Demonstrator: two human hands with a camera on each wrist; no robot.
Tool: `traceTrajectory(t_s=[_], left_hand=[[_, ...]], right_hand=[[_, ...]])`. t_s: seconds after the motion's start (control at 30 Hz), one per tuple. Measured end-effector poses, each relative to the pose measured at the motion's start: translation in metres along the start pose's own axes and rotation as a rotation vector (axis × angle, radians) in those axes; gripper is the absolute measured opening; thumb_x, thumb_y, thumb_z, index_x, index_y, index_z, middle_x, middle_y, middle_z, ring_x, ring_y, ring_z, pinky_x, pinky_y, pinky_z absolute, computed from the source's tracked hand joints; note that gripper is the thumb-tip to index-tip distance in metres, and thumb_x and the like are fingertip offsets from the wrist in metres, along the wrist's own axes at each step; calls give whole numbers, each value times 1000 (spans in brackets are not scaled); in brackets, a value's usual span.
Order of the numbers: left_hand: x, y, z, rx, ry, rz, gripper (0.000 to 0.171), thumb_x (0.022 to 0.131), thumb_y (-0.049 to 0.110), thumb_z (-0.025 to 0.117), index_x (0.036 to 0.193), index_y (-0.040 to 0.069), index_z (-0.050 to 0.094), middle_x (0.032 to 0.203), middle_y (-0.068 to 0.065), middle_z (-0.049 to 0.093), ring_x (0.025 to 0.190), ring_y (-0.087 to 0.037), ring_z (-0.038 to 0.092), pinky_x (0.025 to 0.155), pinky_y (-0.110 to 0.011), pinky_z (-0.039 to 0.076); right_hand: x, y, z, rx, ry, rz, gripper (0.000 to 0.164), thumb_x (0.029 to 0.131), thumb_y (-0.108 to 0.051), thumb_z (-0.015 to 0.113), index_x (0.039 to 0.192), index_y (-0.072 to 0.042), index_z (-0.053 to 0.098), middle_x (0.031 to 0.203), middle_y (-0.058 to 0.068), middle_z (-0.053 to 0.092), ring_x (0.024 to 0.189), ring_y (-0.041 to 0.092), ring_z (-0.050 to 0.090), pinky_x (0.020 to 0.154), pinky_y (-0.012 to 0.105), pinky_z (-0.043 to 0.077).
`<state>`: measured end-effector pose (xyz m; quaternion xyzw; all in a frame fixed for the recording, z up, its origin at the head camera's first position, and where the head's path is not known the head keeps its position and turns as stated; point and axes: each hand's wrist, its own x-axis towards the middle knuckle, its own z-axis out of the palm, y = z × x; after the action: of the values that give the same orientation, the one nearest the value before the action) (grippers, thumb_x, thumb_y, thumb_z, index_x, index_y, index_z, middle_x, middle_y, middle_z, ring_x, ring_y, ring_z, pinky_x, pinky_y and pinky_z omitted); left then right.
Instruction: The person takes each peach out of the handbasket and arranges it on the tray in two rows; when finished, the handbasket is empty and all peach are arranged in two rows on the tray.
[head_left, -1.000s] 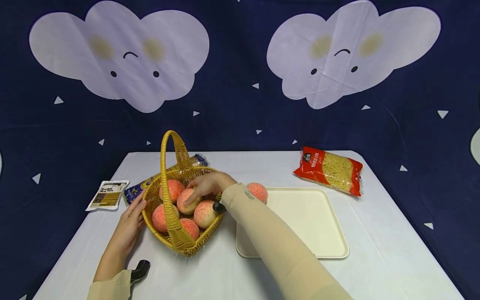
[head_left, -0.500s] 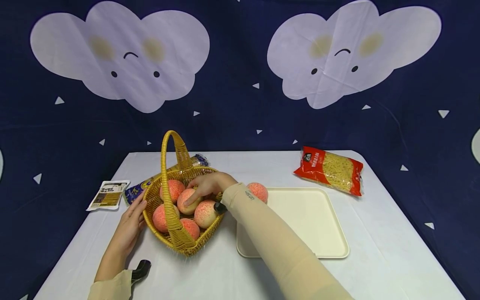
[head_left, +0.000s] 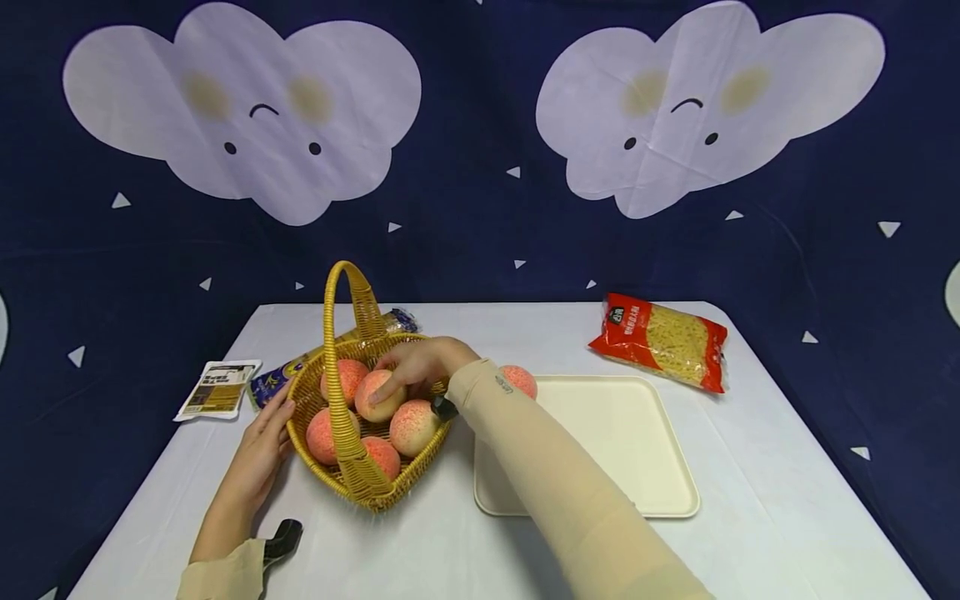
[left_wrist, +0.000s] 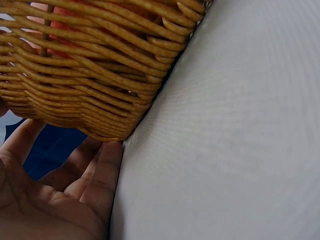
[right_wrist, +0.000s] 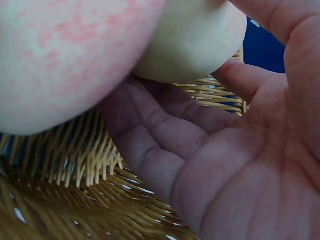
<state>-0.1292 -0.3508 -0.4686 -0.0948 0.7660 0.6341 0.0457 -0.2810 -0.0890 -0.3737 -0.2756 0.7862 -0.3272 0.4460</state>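
Observation:
A yellow wicker basket (head_left: 408,481) with a tall arched handle holds several pink-speckled peaches (head_left: 415,427). My right hand (head_left: 426,365) reaches in over its right rim and grips the rear middle peach (head_left: 367,398), thumb on the near side. In the right wrist view my fingers curl round that pale peach (right_wrist: 185,45), with another peach close in front. Against the basket's left side rests my left hand (head_left: 257,457), its fingers extended. The left wrist view has those fingertips low at the woven wall (left_wrist: 95,75), close to the white tabletop.
Right of the basket lies a cream tray (head_left: 630,433), partly behind my right forearm, with one peach (head_left: 521,380) at its back left corner. A red pasta bag (head_left: 663,342) is at the back right. Behind the basket are a blue noodle pack (head_left: 273,383) and a small white packet (head_left: 217,389).
My right hand and the peach it grips have risen slightly within the basket. The left hand and the basket stay in place.

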Motion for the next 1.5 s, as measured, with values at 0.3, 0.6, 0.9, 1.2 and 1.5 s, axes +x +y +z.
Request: traceTrajectory(t_s=[0.3,0.6,0.9,1.2,1.5], left_hand=[[1,-1,0,-4,-2,-8,69,115,57,34,174,34,6,182,-12,8,164,-42,21,126,-33,32],[2,-1,2,-15,-9,2,70,115,56,34,174,34,5,182,-13,6,165,-43,19,131,-45,25],[2,1,2,-23,-7,-14,70,115,57,34,174,33,4,182,-13,6,165,-43,17,131,-59,16],[1,2,2,-12,-7,-18,70,115,58,34,174,34,5,182,-12,7,166,-41,17,131,-54,19],[2,2,2,-7,-4,-33,70,114,58,33,174,35,4,182,-13,6,165,-42,19,130,-49,24]], right_hand=[[-7,-3,-6,71,-13,6,63,100,-29,78,153,-13,48,131,3,57,97,15,65,93,35,58],[-21,-3,-13,25,49,-38,73,98,-34,80,159,-15,45,153,9,52,112,26,74,109,45,58],[-34,1,-21,10,73,-107,75,99,-36,79,160,-13,43,137,6,61,121,37,72,113,52,55],[-48,14,-32,-33,140,-199,71,96,-32,82,156,-15,48,129,9,60,96,21,64,98,46,60],[-71,28,-40,-170,249,-283,65,94,-33,84,150,-23,53,157,2,49,132,22,56,102,37,56]])
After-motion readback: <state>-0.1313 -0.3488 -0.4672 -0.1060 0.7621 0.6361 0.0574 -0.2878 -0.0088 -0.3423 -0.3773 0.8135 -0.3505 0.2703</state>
